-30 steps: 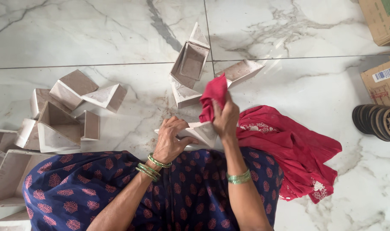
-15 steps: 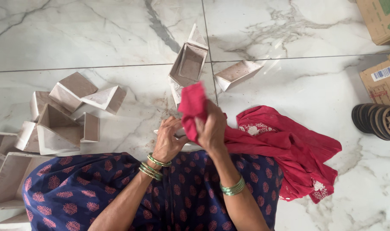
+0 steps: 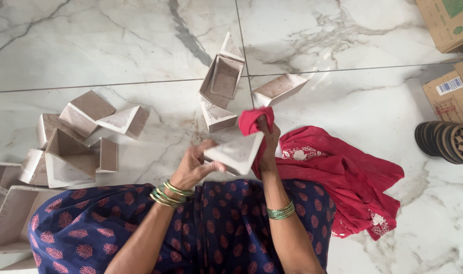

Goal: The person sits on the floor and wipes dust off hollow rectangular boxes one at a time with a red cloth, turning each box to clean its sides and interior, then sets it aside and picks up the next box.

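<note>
My left hand (image 3: 195, 166) grips a small pale square piece (image 3: 235, 153), dusty and box-like, held up above my lap. Against that piece's right edge, my right hand (image 3: 268, 144) presses a bunched end of a red cloth (image 3: 343, 172). The remainder of the cloth trails down to the right over my knee and onto the marble floor (image 3: 114, 45). Both wrists carry green bangles. My lap is covered by dark blue fabric with red motifs.
Three similar open square pieces (image 3: 222, 80) lie on the floor just beyond my hands. A heap of several more (image 3: 74, 142) sits at the left. Cardboard boxes (image 3: 452, 23) stand at the upper right, with a stack of dark round discs (image 3: 447, 142) below them.
My right hand with the red cloth has come back from the far side of the piece to its right edge. The left hand has tilted the piece up, its flat face now showing.
</note>
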`<state>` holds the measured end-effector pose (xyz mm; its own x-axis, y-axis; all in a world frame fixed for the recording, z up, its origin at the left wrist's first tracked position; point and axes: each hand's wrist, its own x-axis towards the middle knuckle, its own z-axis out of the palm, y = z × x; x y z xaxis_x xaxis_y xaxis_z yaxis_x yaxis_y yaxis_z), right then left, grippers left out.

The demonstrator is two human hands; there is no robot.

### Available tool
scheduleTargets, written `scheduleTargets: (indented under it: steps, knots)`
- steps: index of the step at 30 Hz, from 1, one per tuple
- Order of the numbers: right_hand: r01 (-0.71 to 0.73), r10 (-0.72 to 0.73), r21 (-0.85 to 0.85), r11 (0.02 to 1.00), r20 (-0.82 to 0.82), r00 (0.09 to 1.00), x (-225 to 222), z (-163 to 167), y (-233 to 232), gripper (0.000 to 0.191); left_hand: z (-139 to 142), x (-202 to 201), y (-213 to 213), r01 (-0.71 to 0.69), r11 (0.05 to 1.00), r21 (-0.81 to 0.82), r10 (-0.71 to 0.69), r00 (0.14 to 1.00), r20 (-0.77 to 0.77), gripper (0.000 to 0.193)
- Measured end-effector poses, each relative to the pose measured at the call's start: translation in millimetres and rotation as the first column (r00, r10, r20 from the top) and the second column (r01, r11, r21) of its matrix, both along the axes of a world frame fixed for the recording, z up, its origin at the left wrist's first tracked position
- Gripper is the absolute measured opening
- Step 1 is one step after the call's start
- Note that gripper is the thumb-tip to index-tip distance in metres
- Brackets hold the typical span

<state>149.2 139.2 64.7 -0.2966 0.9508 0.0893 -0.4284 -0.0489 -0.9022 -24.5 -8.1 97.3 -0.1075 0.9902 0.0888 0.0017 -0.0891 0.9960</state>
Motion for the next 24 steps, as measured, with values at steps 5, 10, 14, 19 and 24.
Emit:
scheduleTargets:
  steps: [5, 10, 14, 19, 24]
  knots:
    - [-0.152, -0.356, 0.568, 0.809, 0.679, 0.642, 4.4, 27.6, -3.7, 0.033, 6.1, -18.3, 3.1, 0.263, 0.949, 0.175, -0.168, 0.890, -0.423, 0.066]
    - [-0.003, -0.517, 0.732, 0.682, 0.485, 0.705, -3.6, 43.5, -20.4, 0.028, -20.7, 27.3, 5.9, -0.139, 0.980, -0.145, 0.076, 0.923, -0.377, 0.065]
    - [0.311, -0.544, 0.631, 0.711, 0.213, 0.811, -3.3, 61.5, -40.1, 0.024, -43.6, 33.1, 10.5, -0.495, 0.820, -0.287, 0.474, 0.869, -0.144, 0.063]
    - [-0.188, -0.496, 0.821, 0.539, 0.489, 0.717, -28.6, 51.3, -80.4, 0.025, -67.4, 37.7, 3.4, -0.627, 0.753, 0.202, 0.644, 0.765, -0.024, 0.054]
    - [-0.111, -0.629, 0.794, 0.598, 0.550, 0.550, -23.5, 2.0, -20.3, 0.032, -69.3, 35.9, -0.4, -0.585, 0.754, -0.298, 0.654, 0.630, 0.419, 0.041]
